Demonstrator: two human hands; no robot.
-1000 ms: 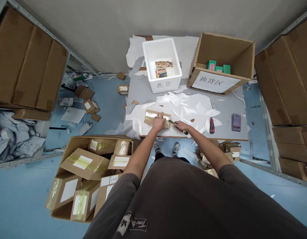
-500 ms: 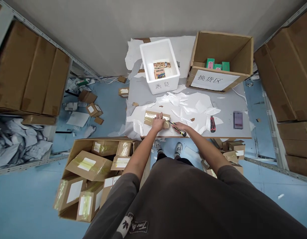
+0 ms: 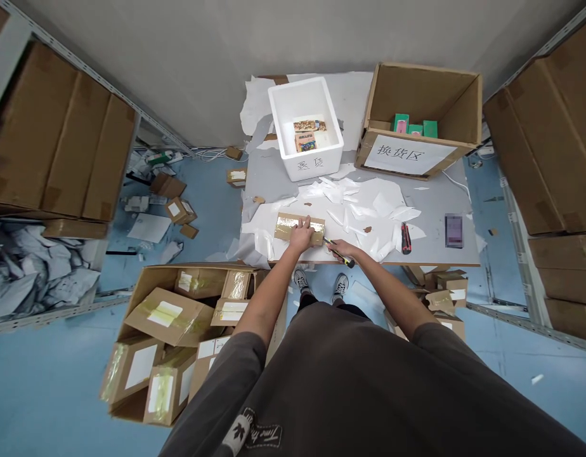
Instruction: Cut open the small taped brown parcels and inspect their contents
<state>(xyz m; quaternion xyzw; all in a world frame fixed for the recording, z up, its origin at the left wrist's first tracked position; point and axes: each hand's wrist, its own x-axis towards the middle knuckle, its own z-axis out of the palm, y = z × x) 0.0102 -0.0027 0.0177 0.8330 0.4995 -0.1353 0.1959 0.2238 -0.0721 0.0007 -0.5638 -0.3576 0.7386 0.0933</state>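
Note:
A small taped cardboard box (image 3: 286,226) lies near the table's front edge. My left hand (image 3: 301,235) rests on top of it with the fingers spread. My right hand (image 3: 342,248) is closed around a yellow and black utility knife (image 3: 349,261), whose tip is at the right end of the box. White paper scraps (image 3: 335,200) lie behind and around the box. Farther right on the table is a red and black tool (image 3: 406,238).
A white foam box (image 3: 312,166) with packets and a large cardboard box (image 3: 402,152) with green boxes stand at the back. A phone (image 3: 453,231) lies on the right. A big carton of parcels (image 3: 167,317) stands at lower left, with shelves on both sides.
My right hand has shifted slightly down with the knife, whose tip has moved a little off the box top toward its right end. My left hand stays on the box.

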